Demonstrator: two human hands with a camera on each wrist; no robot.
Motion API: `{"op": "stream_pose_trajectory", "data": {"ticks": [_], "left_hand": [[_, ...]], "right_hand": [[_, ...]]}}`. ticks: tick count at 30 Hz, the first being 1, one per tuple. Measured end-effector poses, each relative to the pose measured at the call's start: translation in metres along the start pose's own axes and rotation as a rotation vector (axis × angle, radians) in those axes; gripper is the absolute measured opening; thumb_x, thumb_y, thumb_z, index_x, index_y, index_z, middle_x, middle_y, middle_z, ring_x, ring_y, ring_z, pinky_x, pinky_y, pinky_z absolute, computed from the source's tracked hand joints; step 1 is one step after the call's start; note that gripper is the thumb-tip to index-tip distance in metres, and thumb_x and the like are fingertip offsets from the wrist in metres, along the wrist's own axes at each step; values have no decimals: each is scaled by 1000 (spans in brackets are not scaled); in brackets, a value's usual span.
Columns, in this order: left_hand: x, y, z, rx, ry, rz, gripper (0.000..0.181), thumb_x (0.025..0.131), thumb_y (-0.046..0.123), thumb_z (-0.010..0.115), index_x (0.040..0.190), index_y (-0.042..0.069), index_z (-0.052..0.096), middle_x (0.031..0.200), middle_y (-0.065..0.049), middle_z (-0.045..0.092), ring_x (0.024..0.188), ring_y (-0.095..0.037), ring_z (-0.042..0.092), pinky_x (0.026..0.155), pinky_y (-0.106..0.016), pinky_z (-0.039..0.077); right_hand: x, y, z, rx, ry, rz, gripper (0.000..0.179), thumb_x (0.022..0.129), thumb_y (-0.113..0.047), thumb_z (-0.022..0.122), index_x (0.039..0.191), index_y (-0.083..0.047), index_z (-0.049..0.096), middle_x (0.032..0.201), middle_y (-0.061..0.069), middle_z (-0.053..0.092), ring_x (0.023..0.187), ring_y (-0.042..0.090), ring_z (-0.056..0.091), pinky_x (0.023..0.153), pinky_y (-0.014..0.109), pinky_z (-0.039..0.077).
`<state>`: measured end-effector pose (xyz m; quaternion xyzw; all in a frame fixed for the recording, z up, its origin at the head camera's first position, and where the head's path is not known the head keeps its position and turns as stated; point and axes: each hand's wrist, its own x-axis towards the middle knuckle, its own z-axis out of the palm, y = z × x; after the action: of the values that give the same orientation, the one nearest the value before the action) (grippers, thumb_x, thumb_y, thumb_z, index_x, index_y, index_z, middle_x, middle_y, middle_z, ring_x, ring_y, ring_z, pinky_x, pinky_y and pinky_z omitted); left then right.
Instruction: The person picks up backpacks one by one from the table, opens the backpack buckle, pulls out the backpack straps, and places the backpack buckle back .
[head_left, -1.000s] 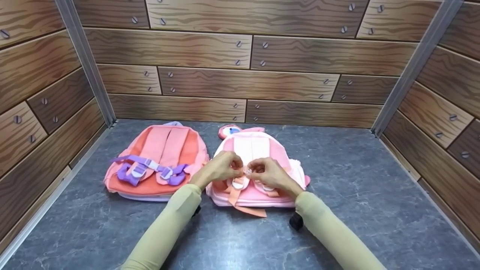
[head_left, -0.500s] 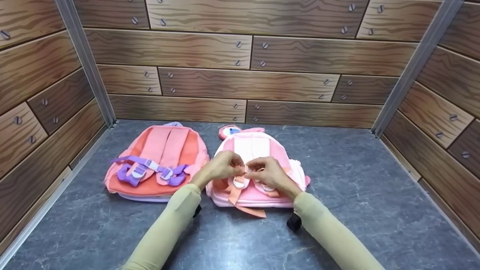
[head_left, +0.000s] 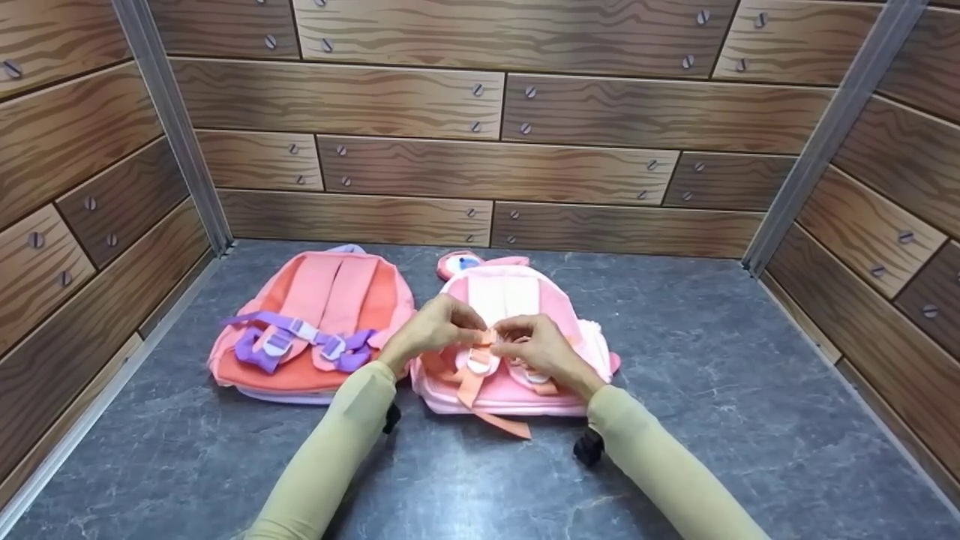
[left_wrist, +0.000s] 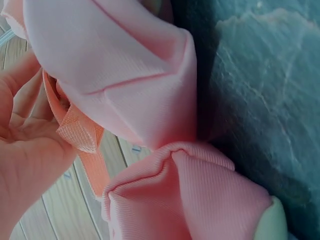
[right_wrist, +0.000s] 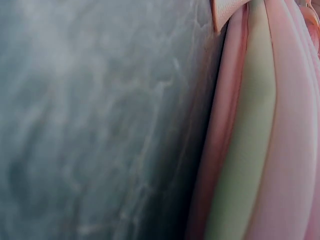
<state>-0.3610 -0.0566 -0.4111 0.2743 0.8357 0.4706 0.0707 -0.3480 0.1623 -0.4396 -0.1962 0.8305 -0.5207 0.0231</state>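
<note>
A pink backpack (head_left: 555, 307) lies with its shoulder straps facing up, in the middle of the head view. My left hand (head_left: 433, 328) pinches orange webbing (head_left: 486, 337) above the backpack's left white buckle (head_left: 478, 364). Close beside it, my right hand (head_left: 541, 346) pinches at the same spot, fingertips nearly meeting the left ones. What lies between the fingertips is mostly hidden. In the left wrist view, the left hand (left_wrist: 35, 135) is behind an orange strap (left_wrist: 82, 130). The right wrist view shows only the backpack's side (right_wrist: 285, 125) and the table.
A coral backpack (head_left: 352, 289) with purple straps (head_left: 262, 352) lies against the pink one on its left. A loose orange strap end (head_left: 502, 426) hangs onto the dark marbled table (head_left: 697, 360). Wood-patterned walls (head_left: 480, 165) enclose the back and sides.
My left hand has shifted slightly up and to the left, and more orange webbing shows between the hands. The right hand stays nearly in place. Both backpacks lie as before.
</note>
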Motion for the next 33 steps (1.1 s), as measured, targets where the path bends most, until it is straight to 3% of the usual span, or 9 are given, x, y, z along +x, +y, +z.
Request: {"op": "stream_pose_trajectory", "data": {"ticks": [10,18,27,33], "left_hand": [[4,2,4,-130,62,-136,15,83,3,73,98,2,76,93,-11,75,81,-13,61,74,-22,48],[6,3,9,-214,80,-153,14,82,2,74,95,0,76,89,-10,74,80,-13,60,72,-22,47],[9,7,13,-164,104,-192,17,81,1,73,98,1,73,87,-8,71,75,-12,58,64,-21,45],[7,6,13,-87,92,-139,14,81,4,75,94,0,75,86,-9,73,74,-10,59,67,-20,47]], "right_hand": [[-1,-1,-1,30,6,-17,30,81,-12,79,109,-4,73,96,7,69,85,13,61,75,24,51],[-1,-2,0,61,12,-5,34,81,-12,79,112,-2,71,99,11,70,87,15,60,75,22,49],[0,-1,0,20,25,-9,29,79,-11,80,106,-2,72,87,4,70,80,11,62,71,21,51],[-1,-1,0,16,25,20,29,79,-11,80,107,-4,74,100,8,74,86,12,64,72,22,52]]}}
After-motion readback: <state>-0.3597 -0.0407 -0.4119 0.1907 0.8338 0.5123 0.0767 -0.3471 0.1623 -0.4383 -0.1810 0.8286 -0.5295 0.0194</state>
